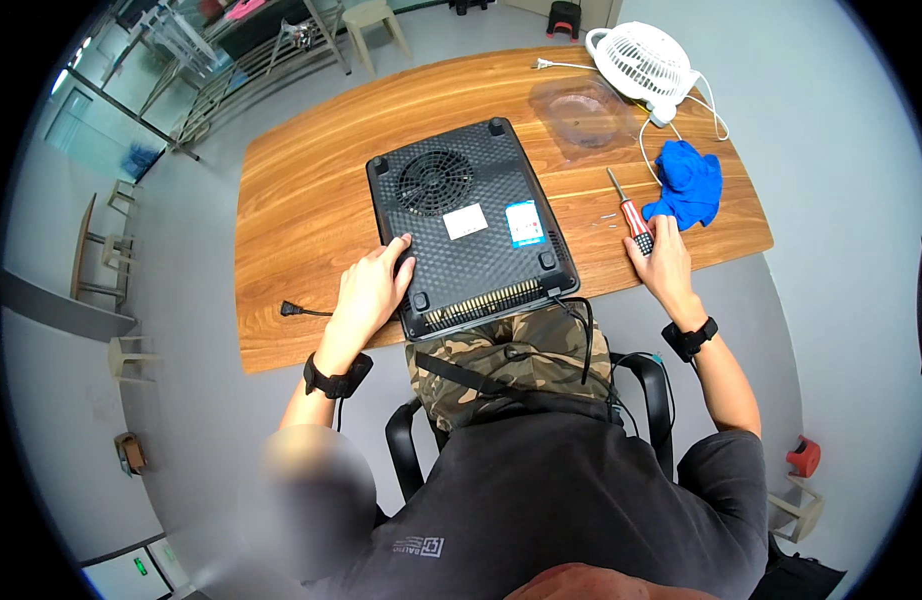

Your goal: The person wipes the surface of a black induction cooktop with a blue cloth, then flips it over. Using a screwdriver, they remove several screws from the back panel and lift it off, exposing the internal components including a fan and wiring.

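An induction cooker [461, 220] lies upside down on the wooden table, its black underside, round fan grille and corner feet facing up. Its near edge reaches the table's front edge, above my lap. My left hand [373, 285] grips the cooker's left side, with the fingertips over the underside. To the right, my right hand [666, 265] closes round the handle end of a screwdriver [632, 215], which has a red, white and black handle and points away from me. A few small metal pieces [608, 217], perhaps screws, lie left of the screwdriver.
A crumpled blue cloth [689, 185] lies just beyond my right hand. Farther back are a clear plastic tray [586, 115] and a white fan [643, 65] with its cord. A black plug [293, 309] rests near the table's left front. The wooden table [291, 200] has curved edges.
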Demonstrator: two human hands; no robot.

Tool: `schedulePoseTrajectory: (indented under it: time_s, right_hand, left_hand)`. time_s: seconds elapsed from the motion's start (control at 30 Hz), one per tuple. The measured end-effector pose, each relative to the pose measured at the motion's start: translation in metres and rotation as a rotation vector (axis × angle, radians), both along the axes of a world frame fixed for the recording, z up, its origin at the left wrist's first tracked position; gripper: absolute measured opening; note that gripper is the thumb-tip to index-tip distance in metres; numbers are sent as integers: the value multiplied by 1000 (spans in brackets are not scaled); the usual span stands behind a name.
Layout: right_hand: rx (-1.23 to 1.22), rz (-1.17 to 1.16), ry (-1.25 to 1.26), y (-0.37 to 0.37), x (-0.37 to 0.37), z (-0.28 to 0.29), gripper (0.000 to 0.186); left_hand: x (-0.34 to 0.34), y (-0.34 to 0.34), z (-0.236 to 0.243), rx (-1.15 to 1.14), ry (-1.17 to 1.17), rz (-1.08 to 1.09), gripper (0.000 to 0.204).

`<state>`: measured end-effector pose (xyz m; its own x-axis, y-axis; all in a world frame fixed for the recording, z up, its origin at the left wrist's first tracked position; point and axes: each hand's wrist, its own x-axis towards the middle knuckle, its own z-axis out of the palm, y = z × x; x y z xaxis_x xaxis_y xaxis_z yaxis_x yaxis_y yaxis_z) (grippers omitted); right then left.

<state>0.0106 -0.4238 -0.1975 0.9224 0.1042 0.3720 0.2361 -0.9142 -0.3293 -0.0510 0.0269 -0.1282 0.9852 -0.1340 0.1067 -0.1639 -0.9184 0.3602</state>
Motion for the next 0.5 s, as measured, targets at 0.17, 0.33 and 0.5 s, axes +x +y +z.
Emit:
schedulePoseTrajectory:
  time_s: [0.17,0.33,0.5]
  right_hand:
    - [16,-10,-22,6,-5,21,44]
    - [37,25,-48,15,-8,42,39]
    - [138,244,60,44,-16,58,36]
  left_hand:
    - [-1,0,-2,-2,3,9,35]
    - [-4,-3,-4,-2,-6,34,36]
    - [-7,-6,-6,-10,-24,43,36]
